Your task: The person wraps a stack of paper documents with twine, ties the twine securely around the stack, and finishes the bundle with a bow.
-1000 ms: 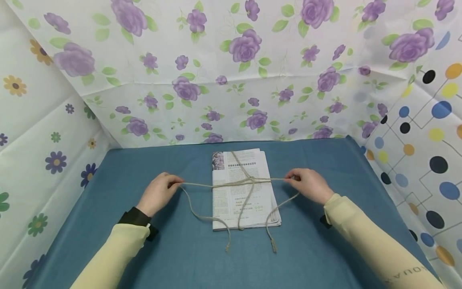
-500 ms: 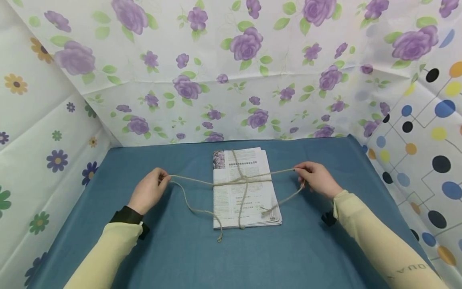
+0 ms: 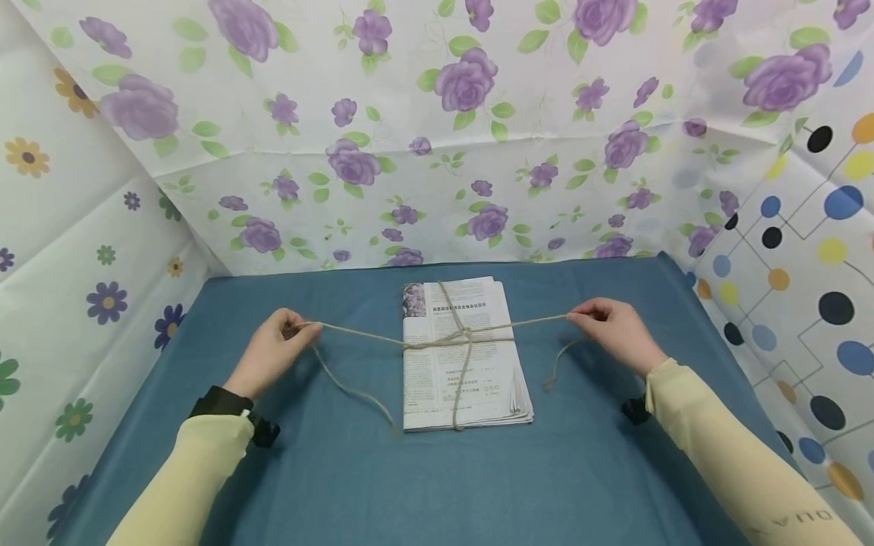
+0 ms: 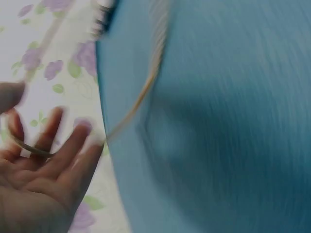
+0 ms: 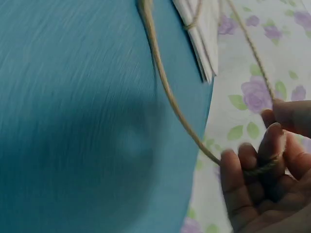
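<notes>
A stack of folded newspapers point(image 3: 437, 387) lies on the blue cloth, with twine point(image 3: 462, 371) wrapped round it lengthwise and crosswise, crossing near the middle. To its left, my left hand point(image 3: 273, 345) pinches one end length of the twine between thumb and finger; the loose tail point(image 3: 355, 392) hangs below. On the other side my right hand point(image 3: 614, 330) pinches the opposite length, and a shorter tail point(image 3: 556, 364) dangles under it. Both lengths run taut from the crossing out to the hands. In the right wrist view, the twine point(image 5: 170, 99) also passes across the curled fingers.
Blue cloth point(image 3: 341, 485) covers the table. Behind it hangs a white sheet with purple flowers point(image 3: 351, 163). Patterned sheets also stand at the left point(image 3: 55, 303) and right point(image 3: 812, 250). A black wrist strap point(image 3: 220, 402) sits on the left wrist.
My hands have moved farther apart and slightly away from me, drawing the twine outward. Both loose tails have lifted and swung outward, off the newspapers' front. The crossing has shifted a little left.
</notes>
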A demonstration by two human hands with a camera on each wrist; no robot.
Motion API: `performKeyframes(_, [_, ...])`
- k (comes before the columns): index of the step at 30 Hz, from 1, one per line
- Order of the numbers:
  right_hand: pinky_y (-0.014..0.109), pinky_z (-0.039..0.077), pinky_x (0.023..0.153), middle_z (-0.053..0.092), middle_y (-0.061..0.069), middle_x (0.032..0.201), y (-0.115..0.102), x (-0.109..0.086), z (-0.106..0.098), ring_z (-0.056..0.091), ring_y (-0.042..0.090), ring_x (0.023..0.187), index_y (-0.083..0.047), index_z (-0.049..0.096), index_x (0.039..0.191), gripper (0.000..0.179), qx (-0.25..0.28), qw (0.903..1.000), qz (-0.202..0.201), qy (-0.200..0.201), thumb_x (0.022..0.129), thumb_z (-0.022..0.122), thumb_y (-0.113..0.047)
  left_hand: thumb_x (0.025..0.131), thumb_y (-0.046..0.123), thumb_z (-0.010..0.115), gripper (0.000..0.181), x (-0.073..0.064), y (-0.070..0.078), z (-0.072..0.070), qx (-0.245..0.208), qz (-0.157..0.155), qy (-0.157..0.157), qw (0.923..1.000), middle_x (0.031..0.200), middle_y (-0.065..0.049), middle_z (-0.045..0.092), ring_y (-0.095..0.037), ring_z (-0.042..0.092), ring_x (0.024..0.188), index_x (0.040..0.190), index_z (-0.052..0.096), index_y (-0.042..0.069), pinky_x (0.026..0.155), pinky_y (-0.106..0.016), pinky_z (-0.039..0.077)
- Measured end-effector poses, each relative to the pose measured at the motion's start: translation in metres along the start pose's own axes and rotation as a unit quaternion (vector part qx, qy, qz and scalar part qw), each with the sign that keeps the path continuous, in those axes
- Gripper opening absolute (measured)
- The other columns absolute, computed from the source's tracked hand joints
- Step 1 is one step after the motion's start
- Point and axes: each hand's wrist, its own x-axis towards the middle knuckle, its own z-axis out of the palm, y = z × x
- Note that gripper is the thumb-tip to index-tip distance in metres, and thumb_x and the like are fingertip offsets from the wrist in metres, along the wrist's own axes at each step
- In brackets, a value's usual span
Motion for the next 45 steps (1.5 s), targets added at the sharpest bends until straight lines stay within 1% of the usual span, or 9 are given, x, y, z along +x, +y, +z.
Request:
performKeyframes(5, [0.052,0.043,0.093,0.069,0.004,0.106,-0.005,-0.005,-0.001,0.055,0.028,0.111,-0.016,0.077,0.107,0.025,-0.086,0.9879,-0.104,0.077,0.101,0.068,-0.039,0.102,0.043,0.064,0.034,0.004,0.004,-0.002,0.085,0.086,0.041,0.9918,0.148,-0.017,0.051,-0.038,0.023,0.152,0.097,0.051,0.011,0.114,-0.067,0.021])
performKeyframes(8, [0.056,0.039,0.099,0.068,0.007,0.109,-0.003,-0.007,0.002,0.051,0.033,0.118,-0.016,0.077,0.104,0.014,-0.117,0.9787,-0.140,0.095,0.099,0.071,-0.028,0.102,0.038,0.066,0.029,0.005,0.002,-0.001,0.104,0.102,0.038,0.9886,0.150,-0.021,0.048,-0.040,0.018,0.153,0.095,0.056,0.013,0.116,-0.068,0.016])
performKeyframes(13, [0.054,0.046,0.092,0.069,0.005,0.105,0.006,-0.014,0.011,0.057,0.030,0.109,-0.014,0.078,0.103,0.010,-0.168,0.9763,-0.129,0.043,0.099,0.072,-0.021,0.103,0.036,0.065,0.024,-0.004,-0.009,0.006,0.126,0.059,-0.040,0.9895,0.124,-0.016,0.061,-0.038,0.057,0.116,0.095,0.063,0.013,0.092,-0.055,0.045])
performKeyframes(16, [0.052,0.049,0.086,0.069,0.002,0.102,0.011,-0.019,0.018,0.059,0.028,0.102,-0.016,0.078,0.102,0.009,-0.210,0.9697,-0.125,-0.002,0.098,0.073,-0.022,0.101,0.028,0.069,0.016,-0.010,-0.012,0.006,0.140,0.037,-0.095,0.9848,0.110,-0.010,0.063,-0.028,0.059,0.094,0.099,0.069,0.012,0.078,-0.045,0.047])
performKeyframes(23, [0.054,0.048,0.094,0.069,0.008,0.114,0.010,-0.023,0.032,0.057,0.032,0.112,-0.012,0.077,0.114,0.026,-0.256,0.9534,-0.158,-0.022,0.095,0.076,-0.030,0.100,0.010,0.060,0.051,-0.014,0.011,0.002,0.082,-0.030,-0.192,0.9774,0.142,-0.023,0.051,-0.029,0.061,0.074,0.148,0.048,-0.001,0.061,-0.041,0.048])
performKeyframes(29, [0.049,0.051,0.090,0.070,0.004,0.111,-0.024,-0.011,0.052,0.061,0.026,0.107,-0.010,0.076,0.114,0.017,-0.192,0.9645,-0.180,-0.015,0.099,0.070,-0.017,0.104,0.016,0.061,0.035,-0.008,0.050,0.042,0.069,0.000,-0.137,0.9882,0.110,-0.018,0.066,-0.019,0.060,0.063,0.136,0.061,0.002,0.056,-0.036,0.050])
performKeyframes(37, [0.038,0.052,0.080,0.069,0.001,0.099,-0.063,0.013,0.107,0.062,0.016,0.089,-0.009,0.075,0.110,0.015,-0.159,0.9706,-0.167,-0.070,0.098,0.071,-0.016,0.100,0.013,0.067,0.030,0.005,0.080,0.122,0.154,0.078,-0.104,0.9795,0.122,-0.015,0.060,-0.018,0.064,0.083,0.129,0.065,0.004,0.072,-0.037,0.054])
performKeyframes(40, [0.036,0.050,0.074,0.066,-0.002,0.092,-0.069,0.015,0.121,0.058,0.013,0.080,-0.010,0.075,0.107,0.015,-0.164,0.9733,-0.143,-0.073,0.096,0.075,-0.021,0.099,0.012,0.069,0.025,0.006,0.081,0.135,0.187,0.087,-0.072,0.9757,0.114,-0.011,0.061,-0.021,0.063,0.097,0.122,0.068,0.005,0.083,-0.039,0.052])
performKeyframes(45, [0.034,0.048,0.068,0.062,-0.006,0.083,-0.074,0.015,0.131,0.054,0.011,0.072,-0.016,0.074,0.096,0.009,-0.162,0.9738,-0.138,-0.080,0.094,0.077,-0.024,0.099,0.012,0.071,0.009,0.005,0.075,0.140,0.204,0.117,-0.046,0.9708,0.105,-0.007,0.057,-0.019,0.063,0.088,0.107,0.072,0.009,0.076,-0.036,0.053])
